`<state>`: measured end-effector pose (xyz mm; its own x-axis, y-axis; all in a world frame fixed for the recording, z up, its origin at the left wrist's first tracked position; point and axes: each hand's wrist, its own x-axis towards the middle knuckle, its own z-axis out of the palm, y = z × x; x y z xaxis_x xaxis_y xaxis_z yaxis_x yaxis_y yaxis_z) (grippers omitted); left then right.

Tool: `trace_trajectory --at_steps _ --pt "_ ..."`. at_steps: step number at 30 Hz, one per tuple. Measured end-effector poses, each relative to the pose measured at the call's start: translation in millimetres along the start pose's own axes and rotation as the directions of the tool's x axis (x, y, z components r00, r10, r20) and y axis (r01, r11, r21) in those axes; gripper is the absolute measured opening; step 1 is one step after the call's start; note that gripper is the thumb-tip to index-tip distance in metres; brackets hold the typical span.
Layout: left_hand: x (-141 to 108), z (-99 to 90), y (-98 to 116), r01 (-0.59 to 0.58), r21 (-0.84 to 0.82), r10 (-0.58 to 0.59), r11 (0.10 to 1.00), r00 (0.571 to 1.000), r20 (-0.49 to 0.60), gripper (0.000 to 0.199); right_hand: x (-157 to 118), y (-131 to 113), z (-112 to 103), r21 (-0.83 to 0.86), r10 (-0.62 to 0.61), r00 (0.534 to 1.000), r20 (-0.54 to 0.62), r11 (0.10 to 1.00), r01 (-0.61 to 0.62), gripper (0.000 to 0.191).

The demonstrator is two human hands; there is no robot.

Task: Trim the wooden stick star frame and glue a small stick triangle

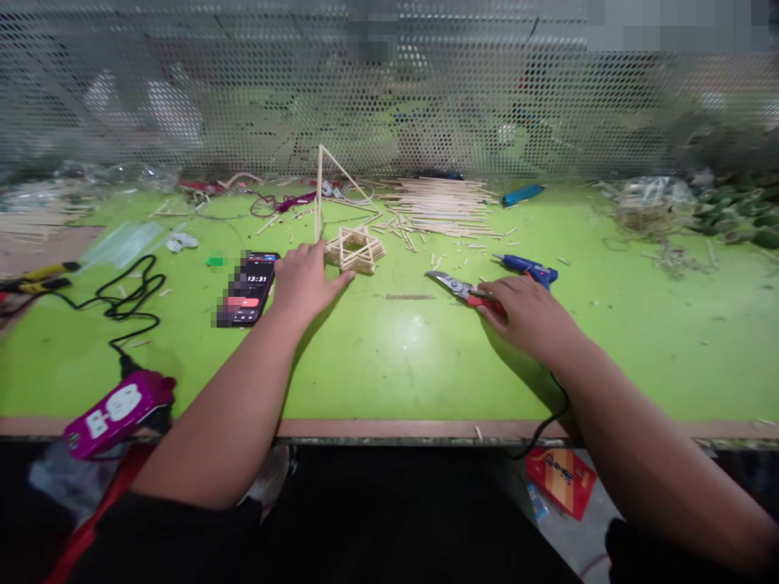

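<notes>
My left hand [307,280] is at the lower end of a thin triangular stick frame [319,191], its fingers closed about that corner and partly hidden. The frame's top corner rises above the table's back edge. My left thumb reaches along the front of a small star-shaped stack of glued sticks [356,250]; whether it touches is hard to tell. My right hand [527,312] is wrapped round the red handles of pruning shears [454,284], whose blades point left over the table. Just behind that hand lies a blue glue gun [527,268].
Loose sticks [441,203] lie in a pile at the back, with cut bits around. A phone [249,288] and a purple power strip [118,414] with a black cord are at left. A blue cutter [522,195] lies before the perforated metal screen [450,97].
</notes>
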<state>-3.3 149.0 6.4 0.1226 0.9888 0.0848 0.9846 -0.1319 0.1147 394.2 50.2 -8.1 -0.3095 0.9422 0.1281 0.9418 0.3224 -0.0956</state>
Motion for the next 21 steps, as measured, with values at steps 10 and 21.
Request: trace_trajectory --at_steps 10,21 --pt "-20.5 -12.7 3.4 0.073 -0.259 -0.042 0.963 0.991 0.125 0.04 2.1 -6.4 0.9 -0.079 0.069 0.995 -0.068 0.994 -0.074 0.04" --pt "-25.1 -1.9 15.3 -0.1 -0.301 0.134 0.948 0.986 0.096 0.058 117.4 32.6 -37.1 -0.137 -0.056 0.998 0.016 0.989 0.058 0.041"
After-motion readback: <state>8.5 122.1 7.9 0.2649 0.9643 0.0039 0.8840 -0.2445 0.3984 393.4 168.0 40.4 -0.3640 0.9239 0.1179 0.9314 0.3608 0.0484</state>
